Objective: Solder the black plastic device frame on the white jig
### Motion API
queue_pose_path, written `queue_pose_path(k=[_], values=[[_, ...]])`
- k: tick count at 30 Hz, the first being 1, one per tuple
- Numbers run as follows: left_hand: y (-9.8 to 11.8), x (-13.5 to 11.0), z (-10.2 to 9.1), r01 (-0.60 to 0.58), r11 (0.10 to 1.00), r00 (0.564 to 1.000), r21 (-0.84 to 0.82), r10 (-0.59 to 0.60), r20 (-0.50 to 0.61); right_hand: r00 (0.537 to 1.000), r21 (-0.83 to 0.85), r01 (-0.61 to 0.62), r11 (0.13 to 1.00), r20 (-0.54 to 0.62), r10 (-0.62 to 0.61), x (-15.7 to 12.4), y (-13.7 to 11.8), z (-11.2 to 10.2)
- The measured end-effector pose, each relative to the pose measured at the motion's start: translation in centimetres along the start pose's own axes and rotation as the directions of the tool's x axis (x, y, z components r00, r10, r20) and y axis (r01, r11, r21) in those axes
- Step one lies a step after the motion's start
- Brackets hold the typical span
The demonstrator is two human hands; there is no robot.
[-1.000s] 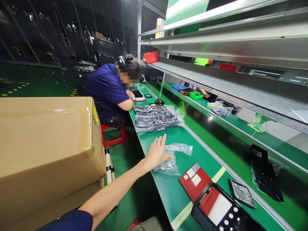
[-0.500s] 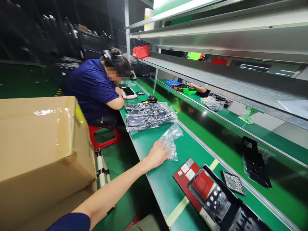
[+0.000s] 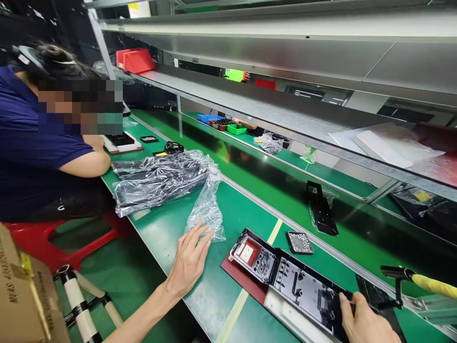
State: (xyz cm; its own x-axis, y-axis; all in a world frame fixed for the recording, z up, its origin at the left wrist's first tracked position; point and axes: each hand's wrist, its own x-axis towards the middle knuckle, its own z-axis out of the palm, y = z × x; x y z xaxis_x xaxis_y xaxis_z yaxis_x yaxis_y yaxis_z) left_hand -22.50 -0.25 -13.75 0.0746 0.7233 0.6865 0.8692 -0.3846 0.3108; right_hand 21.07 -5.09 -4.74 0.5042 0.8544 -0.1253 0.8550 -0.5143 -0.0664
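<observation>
Left fingers [image 3: 205,245] spread wide, right fingers [image 3: 344,308] gripping

I hold one black casing [image 3: 302,281] by its near end, over one red board [image 3: 237,274] on the tabletop [image 3: 162,233]; it looks light, stiff, best taken by its rim. One clear bag [image 3: 207,205], likely limp and slippery, lies just beyond my left fingers.

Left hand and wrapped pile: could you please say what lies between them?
In the head view, a clear plastic bag lies between the left hand and wrapped pile.

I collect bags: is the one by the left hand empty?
Empty, it seems: the clear bag lies crumpled, green table showing through.
</observation>
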Motion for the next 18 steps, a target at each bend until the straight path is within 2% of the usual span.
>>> queue_pose_path(k=[3,5,10,14,18], values=[[0.5,0.0,-0.4,-0.009,0.999,1.000,-0.042,0.008,-0.030,0.999,-0.008,0.008,1.000,0.043,-0.008,-0.1,-0.4,0.9],[1.5,0.1,-0.7,-0.028,0.997,0.999,-0.078,0.025,-0.040,0.998,-0.010,0.015,1.000,0.069,-0.014,0.0,-0.3,1.5],[6.4,0.2,-1.2,-0.171,0.961,0.981,-0.216,0.185,0.050,0.988,0.023,0.016,1.000,0.150,-0.019,-0.1,-1.0,2.2],[10.4,0.1,-0.6,-0.270,0.917,0.938,-0.295,0.320,0.134,0.989,0.061,-0.005,0.998,0.150,-0.004,-1.2,-1.5,1.7],[12.7,0.2,0.4,-0.368,0.878,0.855,-0.308,0.449,0.259,0.994,0.177,-0.027,0.984,0.113,0.007,-2.9,0.0,1.5]])
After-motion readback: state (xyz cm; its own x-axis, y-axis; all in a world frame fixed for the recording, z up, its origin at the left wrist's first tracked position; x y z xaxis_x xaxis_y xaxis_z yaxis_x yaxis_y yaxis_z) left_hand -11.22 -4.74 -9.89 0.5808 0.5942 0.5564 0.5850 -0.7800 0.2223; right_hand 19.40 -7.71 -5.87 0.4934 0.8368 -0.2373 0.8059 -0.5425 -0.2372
